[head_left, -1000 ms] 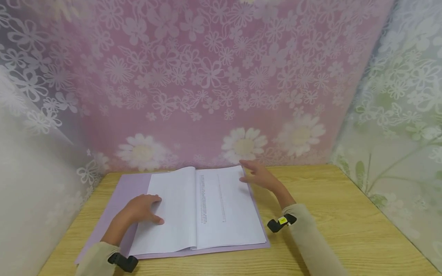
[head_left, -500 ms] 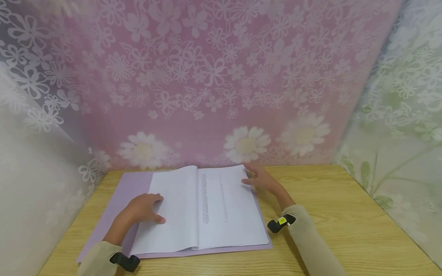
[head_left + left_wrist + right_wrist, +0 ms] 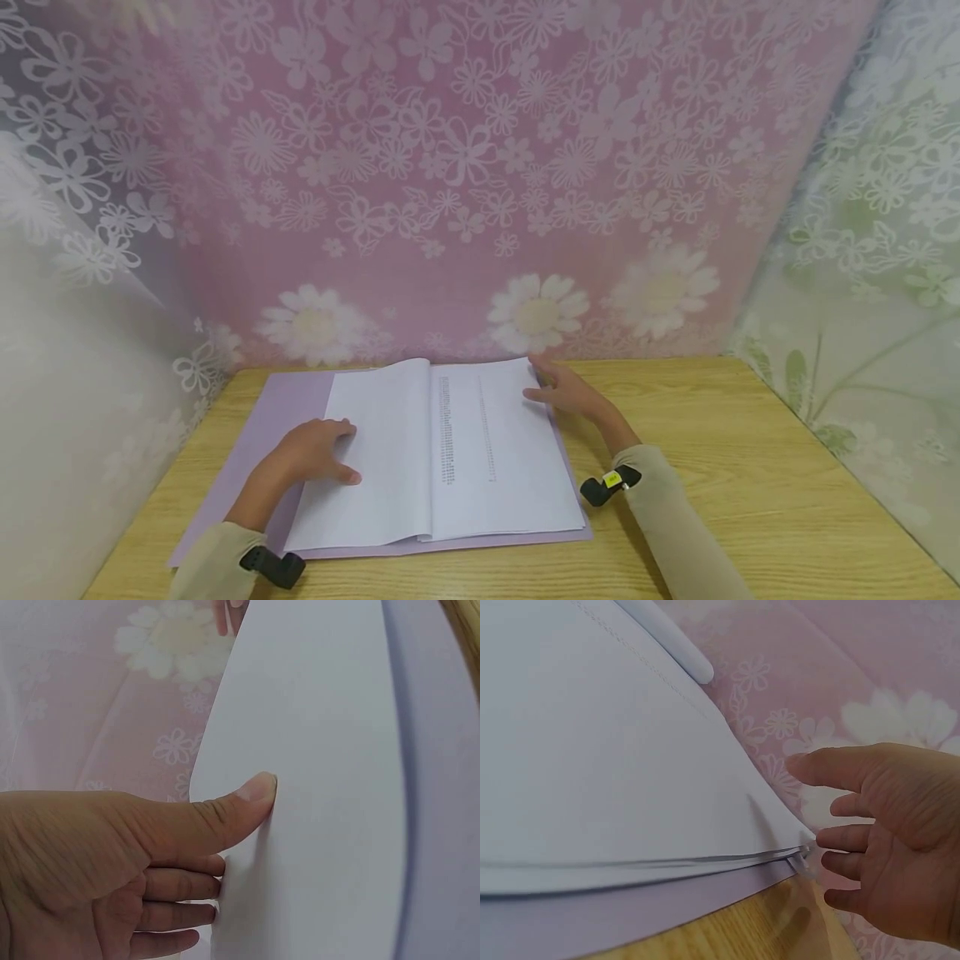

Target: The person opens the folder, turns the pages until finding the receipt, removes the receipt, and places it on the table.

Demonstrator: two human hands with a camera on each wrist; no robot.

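- open pages (image 3: pixel 517 467): smooth, matt paper
- lilac folder (image 3: pixel 279 410): smooth, matt, card or plastic unclear
- bench (image 3: pixel 720 467): wood-grain surface, smooth, faint sheen
- floral wall covering (image 3: pixel 480 192): smooth printed sheet, low sheen
- beige sleeves (image 3: pixel 682 525): matt cloth, lightly creased
- black wrist devices (image 3: pixel 272 568): hard-looking plastic, dull finish

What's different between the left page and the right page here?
The left page looks blank; the right page bears printing, too small to read. The left hand is over the left page's outer edge, while the right hand is at the right page's far outer corner. Both are white, above the purple folder.
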